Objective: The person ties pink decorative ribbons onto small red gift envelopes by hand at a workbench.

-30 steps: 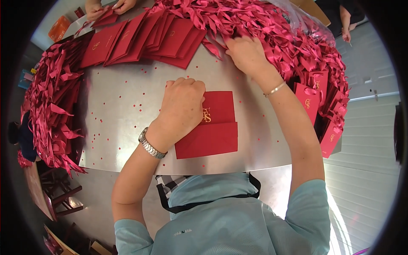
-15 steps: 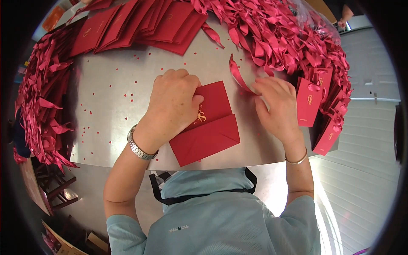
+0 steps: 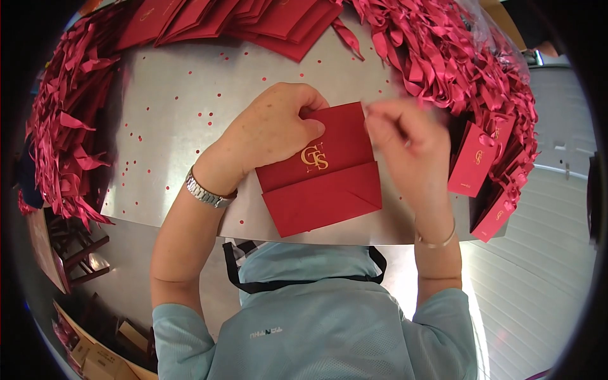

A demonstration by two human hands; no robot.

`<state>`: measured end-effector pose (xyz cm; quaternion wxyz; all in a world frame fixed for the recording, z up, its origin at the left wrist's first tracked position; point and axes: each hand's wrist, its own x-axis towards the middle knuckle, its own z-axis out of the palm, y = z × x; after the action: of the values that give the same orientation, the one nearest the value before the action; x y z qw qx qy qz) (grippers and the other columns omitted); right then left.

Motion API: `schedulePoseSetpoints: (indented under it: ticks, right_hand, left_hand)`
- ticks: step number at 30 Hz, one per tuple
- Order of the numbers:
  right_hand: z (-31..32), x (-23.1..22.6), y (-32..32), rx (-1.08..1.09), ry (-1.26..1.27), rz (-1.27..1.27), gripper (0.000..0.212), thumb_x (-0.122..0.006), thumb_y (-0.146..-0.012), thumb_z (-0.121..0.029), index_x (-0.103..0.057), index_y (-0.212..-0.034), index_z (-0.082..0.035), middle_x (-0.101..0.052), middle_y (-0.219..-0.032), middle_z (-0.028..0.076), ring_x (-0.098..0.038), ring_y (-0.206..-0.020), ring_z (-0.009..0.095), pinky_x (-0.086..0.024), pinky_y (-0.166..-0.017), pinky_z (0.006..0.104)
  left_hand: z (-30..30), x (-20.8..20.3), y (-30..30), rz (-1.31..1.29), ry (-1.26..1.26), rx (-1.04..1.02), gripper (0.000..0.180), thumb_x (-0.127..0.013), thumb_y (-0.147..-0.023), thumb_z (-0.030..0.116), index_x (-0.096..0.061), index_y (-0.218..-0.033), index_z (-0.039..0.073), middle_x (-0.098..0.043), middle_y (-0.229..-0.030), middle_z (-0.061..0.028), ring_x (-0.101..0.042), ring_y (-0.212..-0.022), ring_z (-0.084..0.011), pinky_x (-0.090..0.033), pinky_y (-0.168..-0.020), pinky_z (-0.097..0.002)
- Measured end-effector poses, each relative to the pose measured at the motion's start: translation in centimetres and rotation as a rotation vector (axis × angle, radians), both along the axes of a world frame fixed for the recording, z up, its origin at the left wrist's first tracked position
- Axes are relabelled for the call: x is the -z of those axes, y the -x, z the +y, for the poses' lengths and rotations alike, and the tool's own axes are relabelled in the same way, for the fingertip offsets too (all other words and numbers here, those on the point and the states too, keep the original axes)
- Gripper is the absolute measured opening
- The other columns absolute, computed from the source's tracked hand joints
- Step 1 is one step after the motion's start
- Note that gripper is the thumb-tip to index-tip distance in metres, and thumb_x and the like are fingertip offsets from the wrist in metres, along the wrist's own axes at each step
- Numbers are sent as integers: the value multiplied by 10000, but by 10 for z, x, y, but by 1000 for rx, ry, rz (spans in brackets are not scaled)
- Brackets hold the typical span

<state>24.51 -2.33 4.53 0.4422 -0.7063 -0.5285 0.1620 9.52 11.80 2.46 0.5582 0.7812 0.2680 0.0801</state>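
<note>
A flat red paper bag (image 3: 329,161) with a gold emblem and a folded-up bottom lies on the metal table, close to its front edge. My left hand (image 3: 275,123) grips the upper left part, thumb on the front and fingers behind the top edge. Just at the upper right corner is my right hand (image 3: 405,130), its fingertips drawn together in a pinch and blurred by motion. What they hold is hidden; the loose ribbon seen beside this hand earlier no longer shows on the table.
Flat red bags (image 3: 278,22) lie fanned along the back. Heaped red ribbons (image 3: 430,57) fill the back right, and ribboned bags (image 3: 73,120) line the left. Bags with ribbon handles (image 3: 475,158) stand at the right edge. Small red paper dots (image 3: 211,114) are scattered over the metal table (image 3: 171,76).
My right hand has closed its fingers and come up against the bag's upper right corner. The loose ribbon beside it has gone from sight. The whole view has shifted slightly.
</note>
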Motion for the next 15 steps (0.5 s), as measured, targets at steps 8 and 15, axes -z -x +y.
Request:
schedulePoseSetpoints:
  ticks: [8, 15]
  right_hand:
    - [-9, 18, 18, 18, -39, -185, 49, -668, -837, -45, -652, -877, -21, -662, -785, 115, -639, -664, 275, -509, -585, 336]
    - [-4, 17, 15, 16, -117, -304, 62, -683, -797, -17, -633, -830, -34, -632, -730, 104, -611, -607, 268, -480, -533, 341]
  left_hand:
    - [6, 5, 0, -37, 379, 69, 235, -549, -863, -41, -645, -1077, -31, -672, -937, -30, -614, -807, -83, -507, -742, -233]
    - [7, 5, 1, -140, 671, 38, 232, -573, -867, -43, -637, -1090, -46, -687, -970, -49, -640, -845, -91, -521, -781, -224]
